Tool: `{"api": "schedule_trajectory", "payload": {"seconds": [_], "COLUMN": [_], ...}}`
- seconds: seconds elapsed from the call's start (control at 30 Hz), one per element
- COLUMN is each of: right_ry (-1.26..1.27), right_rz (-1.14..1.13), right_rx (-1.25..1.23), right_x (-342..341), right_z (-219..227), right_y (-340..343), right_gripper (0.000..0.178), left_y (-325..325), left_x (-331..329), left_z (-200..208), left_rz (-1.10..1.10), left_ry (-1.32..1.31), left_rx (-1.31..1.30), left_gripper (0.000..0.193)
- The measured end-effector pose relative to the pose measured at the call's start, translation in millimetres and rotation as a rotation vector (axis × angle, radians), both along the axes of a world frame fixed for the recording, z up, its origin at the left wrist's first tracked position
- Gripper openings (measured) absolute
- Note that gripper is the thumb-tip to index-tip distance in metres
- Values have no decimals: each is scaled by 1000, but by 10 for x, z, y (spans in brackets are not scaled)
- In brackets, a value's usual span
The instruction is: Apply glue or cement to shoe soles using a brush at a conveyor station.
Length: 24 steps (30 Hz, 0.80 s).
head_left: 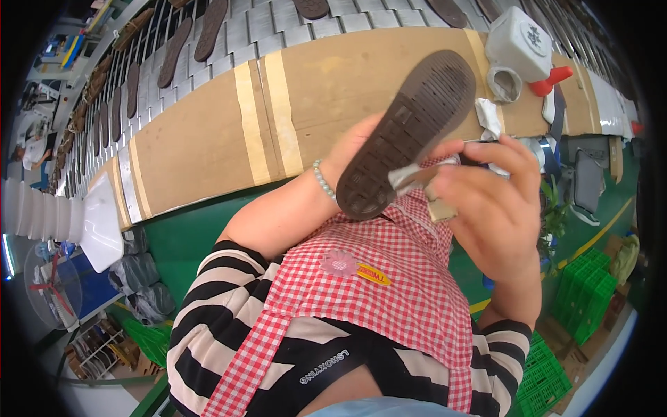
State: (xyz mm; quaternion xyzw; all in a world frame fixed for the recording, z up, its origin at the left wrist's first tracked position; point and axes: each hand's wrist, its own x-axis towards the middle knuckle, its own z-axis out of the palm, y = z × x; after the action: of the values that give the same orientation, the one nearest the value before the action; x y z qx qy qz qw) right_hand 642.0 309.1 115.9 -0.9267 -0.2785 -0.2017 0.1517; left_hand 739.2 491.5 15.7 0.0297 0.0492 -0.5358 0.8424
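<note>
1. The left hand (354,149) sits just above the middle of the view and holds a dark brown shoe sole (410,132) tread side toward the camera, toe pointing to about 1 o'clock. Most of the hand is hidden behind the sole, so I cannot tell how its fingers lie; only the wrist with a bead bracelet (323,182) shows at 7 o'clock of the sole.
2. The right hand (497,208) is at 4 o'clock of the sole, fingers curled and pressed together around a small metal tool (410,177), whose tip touches the heel end of the sole. A light scrap (439,207) is pinched under the same fingers; what it is I cannot tell.
3. As a judgement: the work looks like trimming or cleaning the sole's edge. To do it well, keep the sole braced firmly against the left palm, hold the tool at a shallow angle, and draw it away from the holding fingers in short strokes.
4. The risk, as I judge it, is the tip slipping off the ridged tread toward the left wrist, so light pressure serves better than force.
5. At 12 o'clock runs a brown workbench (208,139), with a white plastic bottle (517,43) with a red spout at 1 o'clock.
6. Beyond the bench, more soles (174,52) lie on a metal conveyor (250,31).
7. Green crates (587,285) stand at 4 o'clock.
</note>
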Motion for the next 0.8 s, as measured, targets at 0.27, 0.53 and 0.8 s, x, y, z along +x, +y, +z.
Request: {"api": "schedule_trajectory", "payload": {"seconds": [0.27, 0.53, 0.8], "right_ry": [338, 202, 102], "right_rz": [-105, -173, -362], "right_rx": [559, 469, 515], "right_x": [-150, -107, -17], "right_z": [-348, -368, -346], "right_y": [137, 96, 38], "right_gripper": [46, 44, 41], "left_y": [-34, -15, -49], "left_x": [29, 42, 9], "left_z": [40, -34, -40], "left_rz": [144, 74, 40], "left_ry": [-117, 84, 66], "left_rx": [35, -215, -184], "left_gripper": [62, 63, 61]}}
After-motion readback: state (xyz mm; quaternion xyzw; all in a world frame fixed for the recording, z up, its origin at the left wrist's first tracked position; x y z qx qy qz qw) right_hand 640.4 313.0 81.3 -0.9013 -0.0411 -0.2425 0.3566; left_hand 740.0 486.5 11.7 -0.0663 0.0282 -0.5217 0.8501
